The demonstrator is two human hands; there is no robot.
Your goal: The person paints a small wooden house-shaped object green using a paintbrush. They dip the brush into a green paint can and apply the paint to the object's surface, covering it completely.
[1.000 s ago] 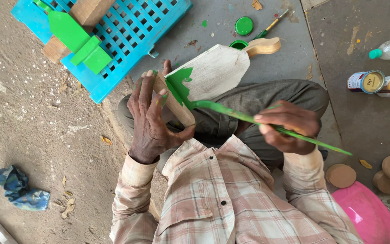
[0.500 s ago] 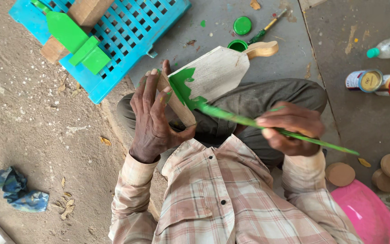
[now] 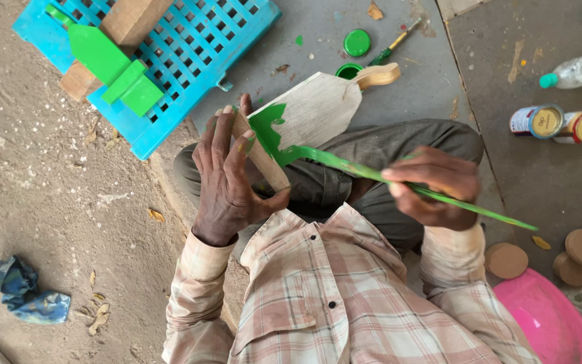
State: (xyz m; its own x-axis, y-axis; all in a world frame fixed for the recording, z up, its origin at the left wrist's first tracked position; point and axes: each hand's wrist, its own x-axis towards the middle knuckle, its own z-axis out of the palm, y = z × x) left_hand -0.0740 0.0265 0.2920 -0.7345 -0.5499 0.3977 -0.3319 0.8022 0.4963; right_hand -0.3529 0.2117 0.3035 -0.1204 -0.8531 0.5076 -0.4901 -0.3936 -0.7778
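The wooden bat [image 3: 311, 111] is propped across the person's lap, handle pointing away toward the floor. The left hand [image 3: 227, 178] steadies its near end, fingers wrapped round the edge with the thumb tucked underneath. The right hand [image 3: 432, 185] is closed around a long thin stick [image 3: 399, 182] coated in green, whose far end meets the wet green patch on the bat's face.

Handling-wise, I'd guess the bat is stiff and fairly light, plain flat wood, not fragile at all. The catch is the wet paint: the green area near the left hand will smear and probably feel slick, so the bare wood edges or the bare handle look like the safe places to grab. The stick looks thin and a bit bendy, and it's painted along most of its length, so messy wherever you take it.

Containers: a small green pot [image 3: 349, 70] sits on the floor just by the bat handle, its green lid [image 3: 356, 42] off and lying nearby, with a small brush [image 3: 392, 46] beside it. Looks like green paint inside, but I can't see how much. Two tins [image 3: 561, 125] lie to the right, lids on, contents hidden, and a plastic bottle [image 3: 577, 69] lies past them. A blue crate [image 3: 190, 61] lies upside down with green painted wooden pieces [image 3: 105, 64] resting on it. A pink tub [image 3: 547, 320] shows at the bottom corner; can't see into it.
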